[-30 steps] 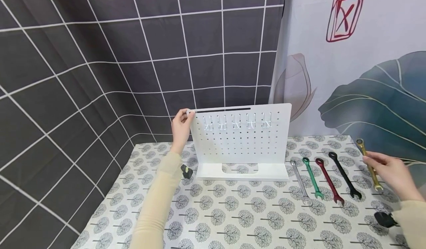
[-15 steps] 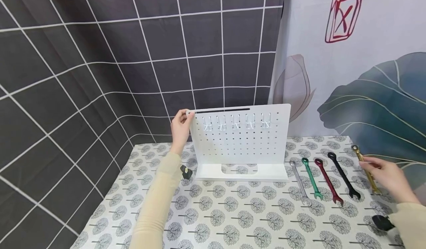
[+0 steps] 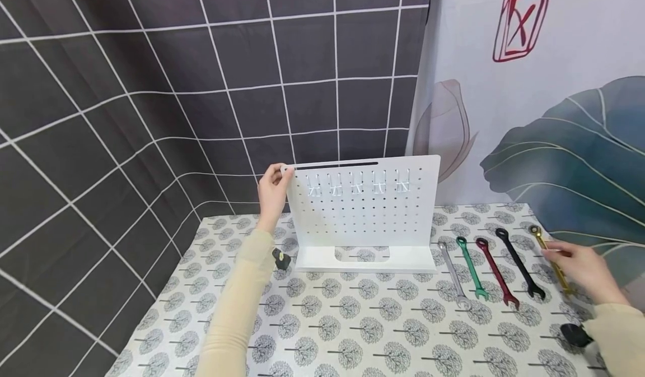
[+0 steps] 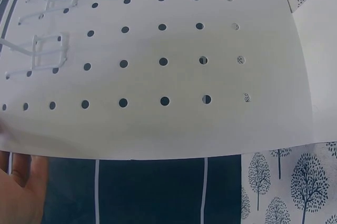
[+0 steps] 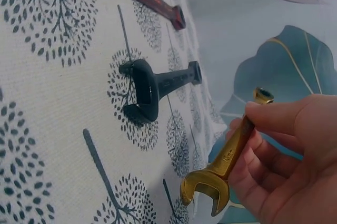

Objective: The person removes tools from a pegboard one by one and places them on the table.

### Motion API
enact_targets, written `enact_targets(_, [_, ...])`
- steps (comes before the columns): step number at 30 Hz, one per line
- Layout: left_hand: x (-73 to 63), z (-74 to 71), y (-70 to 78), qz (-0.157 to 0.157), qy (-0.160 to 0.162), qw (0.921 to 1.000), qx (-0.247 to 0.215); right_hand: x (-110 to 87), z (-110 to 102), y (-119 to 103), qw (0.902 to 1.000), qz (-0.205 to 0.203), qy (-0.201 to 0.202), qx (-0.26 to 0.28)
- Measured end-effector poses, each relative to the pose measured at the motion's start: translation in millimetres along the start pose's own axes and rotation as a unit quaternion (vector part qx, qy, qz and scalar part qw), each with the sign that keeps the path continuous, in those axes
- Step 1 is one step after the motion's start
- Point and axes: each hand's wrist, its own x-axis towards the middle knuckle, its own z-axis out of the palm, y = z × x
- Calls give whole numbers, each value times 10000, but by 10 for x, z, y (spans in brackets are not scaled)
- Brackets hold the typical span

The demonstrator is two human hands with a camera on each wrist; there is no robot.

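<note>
A white pegboard stand [image 3: 363, 214] with a row of clear hooks [image 3: 356, 183] stands upright on the table. My left hand [image 3: 273, 195] pinches its upper left corner; in the left wrist view that hand [image 4: 23, 190] shows only at the lower left edge. At the far right my right hand [image 3: 579, 268] holds a gold combination wrench [image 5: 229, 155] by its shaft, thumb on one side and fingers behind. Its open end points toward the near side. Left of it lie a black wrench [image 3: 521, 264], a red wrench [image 3: 498, 273], a green wrench [image 3: 472, 268] and a silver wrench [image 3: 454, 276].
The tablecloth [image 3: 347, 326] carries a grey tree print. Behind the table hang a dark grid curtain [image 3: 307, 108] and a white curtain [image 3: 473, 125] with a leaf pattern. Black wrist devices sit by the left forearm [image 3: 281, 259] and right sleeve [image 3: 575, 335].
My right hand has moved left and slightly nearer with the gold wrench, toward the black wrench. The left hand keeps its pinch on the pegboard corner, and the other wrenches stay put.
</note>
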Motion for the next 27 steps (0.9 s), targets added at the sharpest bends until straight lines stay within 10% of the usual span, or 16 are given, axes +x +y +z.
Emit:
enact_targets(7, [107, -6, -262, 12, 2, 9999, -144, 20, 12, 21, 9994, -300, -105, -151])
enact_targets(27, [78, 1, -188, -25, -58, 9999, -136, 28, 78, 34, 9993, -103, -322, -136])
